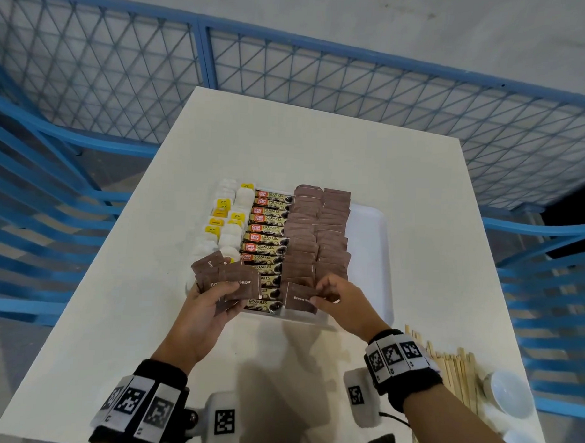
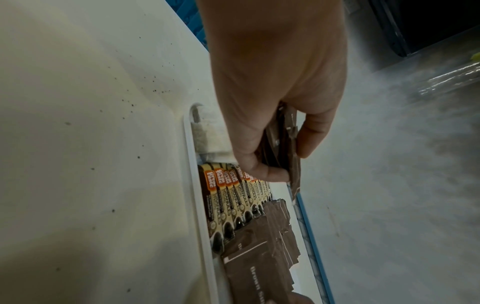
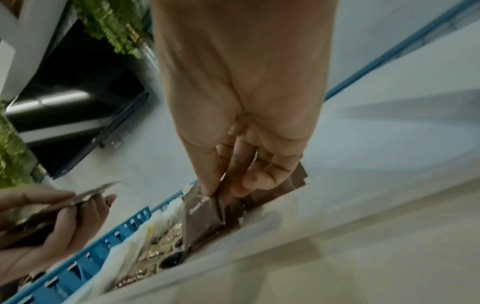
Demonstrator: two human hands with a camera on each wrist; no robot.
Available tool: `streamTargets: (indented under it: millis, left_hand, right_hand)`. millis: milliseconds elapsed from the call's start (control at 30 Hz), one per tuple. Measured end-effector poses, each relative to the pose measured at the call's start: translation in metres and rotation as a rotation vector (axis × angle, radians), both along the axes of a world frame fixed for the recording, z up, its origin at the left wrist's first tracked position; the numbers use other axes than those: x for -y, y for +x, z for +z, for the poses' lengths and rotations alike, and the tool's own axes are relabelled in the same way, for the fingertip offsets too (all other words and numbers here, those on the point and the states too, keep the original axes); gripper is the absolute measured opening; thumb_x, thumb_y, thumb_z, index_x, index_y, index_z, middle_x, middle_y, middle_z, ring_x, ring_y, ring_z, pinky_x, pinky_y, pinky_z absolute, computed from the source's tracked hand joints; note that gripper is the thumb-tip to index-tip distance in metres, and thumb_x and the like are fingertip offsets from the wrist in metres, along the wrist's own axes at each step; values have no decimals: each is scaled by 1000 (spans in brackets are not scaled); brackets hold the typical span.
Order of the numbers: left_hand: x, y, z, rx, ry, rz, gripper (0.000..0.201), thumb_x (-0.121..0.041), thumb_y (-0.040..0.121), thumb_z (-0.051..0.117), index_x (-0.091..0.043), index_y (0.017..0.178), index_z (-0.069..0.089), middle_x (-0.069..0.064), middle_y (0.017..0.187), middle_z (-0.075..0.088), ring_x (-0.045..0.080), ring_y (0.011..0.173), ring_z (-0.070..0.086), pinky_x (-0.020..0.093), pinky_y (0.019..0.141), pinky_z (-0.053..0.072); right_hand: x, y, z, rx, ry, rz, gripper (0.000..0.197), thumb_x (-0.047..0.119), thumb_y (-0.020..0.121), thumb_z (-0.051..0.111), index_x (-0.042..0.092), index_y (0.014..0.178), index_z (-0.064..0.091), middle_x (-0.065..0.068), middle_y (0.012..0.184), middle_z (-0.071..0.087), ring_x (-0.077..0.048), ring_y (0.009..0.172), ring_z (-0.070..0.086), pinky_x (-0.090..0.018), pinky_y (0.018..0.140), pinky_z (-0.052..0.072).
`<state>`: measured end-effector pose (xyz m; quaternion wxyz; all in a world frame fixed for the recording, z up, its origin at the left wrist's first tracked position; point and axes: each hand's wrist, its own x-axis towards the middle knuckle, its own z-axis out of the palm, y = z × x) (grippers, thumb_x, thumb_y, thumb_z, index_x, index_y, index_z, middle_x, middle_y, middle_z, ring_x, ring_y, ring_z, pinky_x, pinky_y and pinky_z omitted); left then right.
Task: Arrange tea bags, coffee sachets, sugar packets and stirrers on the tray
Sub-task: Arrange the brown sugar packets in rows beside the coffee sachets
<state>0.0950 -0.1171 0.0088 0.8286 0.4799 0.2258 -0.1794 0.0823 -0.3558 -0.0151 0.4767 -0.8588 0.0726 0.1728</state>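
A white tray (image 1: 366, 243) on the table holds tea bags (image 1: 225, 219) at its left, a column of coffee sachets (image 1: 267, 240) in the middle and two columns of brown sugar packets (image 1: 317, 232) to their right. My left hand (image 1: 212, 301) grips a fanned bunch of brown sugar packets (image 1: 226, 278) above the tray's near left corner. My right hand (image 1: 335, 297) pinches one brown sugar packet (image 1: 300, 299) at the near end of the sugar columns; the right wrist view shows this packet (image 3: 202, 214) between thumb and fingers. Wooden stirrers (image 1: 451, 369) lie on the table at the near right.
Small white bowls (image 1: 507, 391) stand beside the stirrers at the table's near right corner. The tray's right strip is bare. A blue mesh fence (image 1: 290, 65) surrounds the white table (image 1: 320, 142) at the back and on both sides.
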Motion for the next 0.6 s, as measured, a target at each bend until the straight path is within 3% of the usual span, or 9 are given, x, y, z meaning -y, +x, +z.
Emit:
streamTargets:
  millis: [133, 267, 433, 600]
  left_hand:
    - [3, 0, 1, 1, 7, -9, 32, 5, 88, 49, -15, 112, 56, 3, 90, 70, 12, 72, 69, 26, 65, 56]
    - [5, 0, 2, -1, 7, -10, 31, 6, 89, 48, -15, 110, 56, 2, 87, 71, 13, 70, 70, 25, 63, 56]
    - [5, 0, 3, -2, 5, -16, 31, 6, 89, 49, -16, 109, 56, 4, 91, 70, 13, 72, 70, 25, 64, 56]
    - [8, -1, 4, 13, 15, -66, 29, 8, 88, 50, -16, 102, 58, -1, 79, 74, 13, 71, 71, 26, 67, 56]
  right_hand:
    - [-2, 1, -8, 31, -97, -5, 17, 15, 83, 66, 19, 90, 52, 2, 82, 58, -12, 72, 52, -10, 64, 40]
    - [-12, 2, -13, 41, -114, 10, 35, 17, 77, 72, 21, 99, 45, 4, 80, 53, -11, 70, 51, -15, 65, 43]
    - [-23, 3, -18, 74, -226, 90, 47, 18, 74, 71, 18, 112, 43, -3, 111, 52, -20, 97, 53, -34, 85, 50]
    - [-28, 4, -17, 123, -310, 50, 45, 22, 77, 69, 15, 113, 44, -5, 115, 47, -23, 99, 51, -37, 87, 49]
